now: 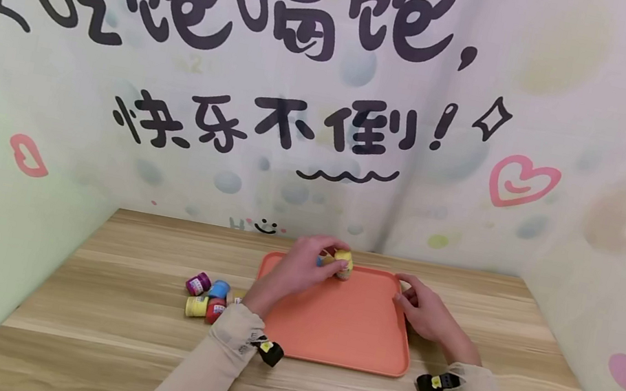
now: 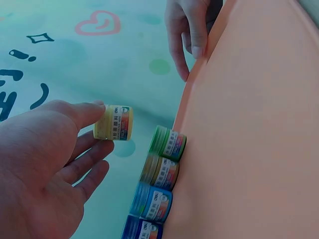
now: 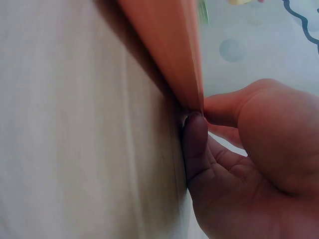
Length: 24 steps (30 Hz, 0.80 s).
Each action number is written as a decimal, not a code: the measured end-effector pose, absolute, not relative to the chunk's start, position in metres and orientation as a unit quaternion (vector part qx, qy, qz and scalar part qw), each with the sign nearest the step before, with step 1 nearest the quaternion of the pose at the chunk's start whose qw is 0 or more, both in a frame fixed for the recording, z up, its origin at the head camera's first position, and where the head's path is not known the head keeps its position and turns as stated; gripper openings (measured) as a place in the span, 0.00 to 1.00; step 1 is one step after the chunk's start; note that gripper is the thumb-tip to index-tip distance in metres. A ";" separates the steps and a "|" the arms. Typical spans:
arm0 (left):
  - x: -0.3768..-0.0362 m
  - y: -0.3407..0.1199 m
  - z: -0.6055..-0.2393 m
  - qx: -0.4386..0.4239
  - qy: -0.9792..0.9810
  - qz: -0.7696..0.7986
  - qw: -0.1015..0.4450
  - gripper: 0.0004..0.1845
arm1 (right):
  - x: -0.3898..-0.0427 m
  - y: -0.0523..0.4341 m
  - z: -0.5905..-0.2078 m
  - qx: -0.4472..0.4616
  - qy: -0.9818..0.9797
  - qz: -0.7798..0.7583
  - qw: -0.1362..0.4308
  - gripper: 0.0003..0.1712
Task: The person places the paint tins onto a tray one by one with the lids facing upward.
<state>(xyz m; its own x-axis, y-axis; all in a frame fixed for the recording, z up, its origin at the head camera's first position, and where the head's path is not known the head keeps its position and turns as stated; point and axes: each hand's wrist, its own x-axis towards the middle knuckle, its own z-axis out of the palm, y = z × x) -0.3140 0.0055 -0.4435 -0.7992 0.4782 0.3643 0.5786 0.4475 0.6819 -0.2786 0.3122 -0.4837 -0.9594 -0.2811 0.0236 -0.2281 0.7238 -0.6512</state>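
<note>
Yellow paint jar is pinched in the left hand grip, just beyond the tray's jar row; right hand fingers pinch the tray corner.

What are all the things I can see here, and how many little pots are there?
Tray: one, orange, middle of the table.
Pots lined up on the tray: four showing, green, brownish yellow, light blue and dark blue, in a row along its far edge.
Yellow pot: one, in the left hand's fingers, above that row.
Loose pots: about five, purple, blue, yellow, red and one half hidden, on the table left of the tray.
Table: one, light wood.
Wall: pastel, with black writing and a pink heart.
Left hand: pinches the yellow pot.
Right hand: grips the tray's far right corner.
</note>
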 end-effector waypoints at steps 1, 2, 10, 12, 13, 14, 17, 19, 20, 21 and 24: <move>-0.314 0.007 -0.443 -0.312 -0.847 -0.426 0.062 0.16 | -0.279 0.312 -0.484 -0.138 0.928 -0.344 0.038 0.29; -0.314 0.008 -0.443 -0.314 -0.845 -0.428 0.064 0.16 | -0.279 0.313 -0.484 -0.138 0.929 -0.343 0.037 0.29; -0.319 0.020 -0.444 -0.318 -0.845 -0.424 0.069 0.16 | -0.281 0.314 -0.485 -0.135 0.930 -0.340 0.035 0.29; -0.320 0.023 -0.444 -0.319 -0.845 -0.424 0.066 0.16 | -0.281 0.314 -0.486 -0.137 0.930 -0.339 0.036 0.29; -0.320 0.024 -0.444 -0.320 -0.846 -0.421 0.066 0.16 | -0.281 0.314 -0.486 -0.137 0.930 -0.339 0.035 0.29; -0.321 0.026 -0.444 -0.320 -0.846 -0.421 0.065 0.16 | -0.281 0.314 -0.486 -0.135 0.930 -0.339 0.035 0.29; -0.322 0.030 -0.445 -0.321 -0.846 -0.421 0.063 0.16 | -0.280 0.314 -0.486 -0.137 0.929 -0.341 0.036 0.29; -0.324 0.032 -0.446 -0.321 -0.847 -0.420 0.062 0.17 | -0.280 0.313 -0.486 -0.136 0.929 -0.342 0.036 0.29; -0.324 0.033 -0.446 -0.321 -0.847 -0.420 0.060 0.17 | -0.280 0.313 -0.486 -0.134 0.930 -0.341 0.036 0.29; -0.325 0.035 -0.446 -0.322 -0.847 -0.418 0.060 0.17 | -0.281 0.313 -0.486 -0.133 0.930 -0.342 0.036 0.29; -0.327 0.038 -0.448 -0.325 -0.849 -0.412 0.058 0.17 | -0.282 0.313 -0.486 -0.132 0.931 -0.339 0.035 0.29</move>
